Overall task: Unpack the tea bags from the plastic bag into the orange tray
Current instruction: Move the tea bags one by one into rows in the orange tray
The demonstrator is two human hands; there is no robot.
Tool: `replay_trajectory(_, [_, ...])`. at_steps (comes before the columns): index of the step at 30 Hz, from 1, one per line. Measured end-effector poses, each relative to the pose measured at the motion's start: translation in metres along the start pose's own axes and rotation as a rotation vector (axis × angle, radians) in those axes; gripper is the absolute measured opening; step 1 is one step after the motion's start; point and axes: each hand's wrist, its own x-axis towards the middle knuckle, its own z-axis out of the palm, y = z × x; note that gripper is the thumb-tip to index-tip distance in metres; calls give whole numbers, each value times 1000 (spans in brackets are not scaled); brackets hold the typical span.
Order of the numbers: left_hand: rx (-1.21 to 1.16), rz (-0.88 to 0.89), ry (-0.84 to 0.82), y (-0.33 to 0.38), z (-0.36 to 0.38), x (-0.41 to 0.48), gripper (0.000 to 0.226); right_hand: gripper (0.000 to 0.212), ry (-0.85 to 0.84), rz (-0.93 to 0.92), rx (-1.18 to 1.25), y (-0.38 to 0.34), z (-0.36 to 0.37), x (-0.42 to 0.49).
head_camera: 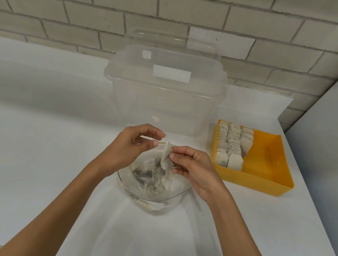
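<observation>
Paper tea bag (166,159) long axis near upright, pinched by right hand (195,169) over plastic bag (145,191); left hand (132,144) fingers curled, perhaps on string, cannot tell.

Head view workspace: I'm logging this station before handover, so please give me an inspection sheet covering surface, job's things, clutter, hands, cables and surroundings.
Surface: white counter, no spills seen.
Job's things: plastic bag open, tea bags inside; orange tray with rows of tea bags filling its left part.
Clutter: clear plastic container behind the bag.
Hands: right hand pinches a tea bag above the bag; left hand curled beside it, grip unclear.
Cables: nothing seen.
Surroundings: brick wall behind, grey panel at right.
</observation>
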Motion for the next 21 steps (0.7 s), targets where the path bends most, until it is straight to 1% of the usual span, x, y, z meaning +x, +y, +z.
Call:
replay_trajectory(2, [-67,-85,49,-1,2,-1,16,14,49,-51,-46,1,2,1])
replay_trajectory(5, [-94,-159,50,-2,6,-3,22,12,96,-137,-119,3,5,3])
replay_trajectory(7, [-71,-155,39,-1,8,-4,22,11,115,-188,-144,3,6,4])
replay_trajectory(11, [-30,-117,84,-4,5,-2,11,11,105,-250,-168,2,10,7])
replay_trajectory(14, [-13,-97,128,-6,-1,0,7,8,106,-263,-283,-2,7,15])
replay_trajectory(16, [14,-99,141,-8,-5,3,8,11,106,-266,-424,-5,3,24])
replay_trajectory(17, [35,-101,140,-9,-6,3,8,13,93,-271,-533,-5,1,29])
replay_trajectory(21, [163,-91,138,-17,-7,6,6,27,-75,-329,-1062,-2,3,42])
